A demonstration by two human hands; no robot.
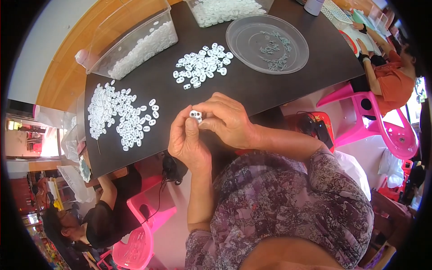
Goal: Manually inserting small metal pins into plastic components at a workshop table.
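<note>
My left hand (186, 144) and my right hand (227, 119) meet above the near edge of a black table (252, 87). Between their fingertips they pinch a small white plastic piece (195, 114) with two holes. Just beyond my hands a loose pile of the same white pieces (202, 65) lies on the table. A wider spread of them (119, 114) lies to the left. A clear round plate (294, 56) at the far right holds a few small grey metal bits (274, 56).
Two clear plastic bins of white pieces stand at the back, one at the left (135, 45) and one in the middle (225, 9). A person in black (103, 216) sits on a pink chair (135, 247) at the lower left. A person in orange (391, 83) sits at the right.
</note>
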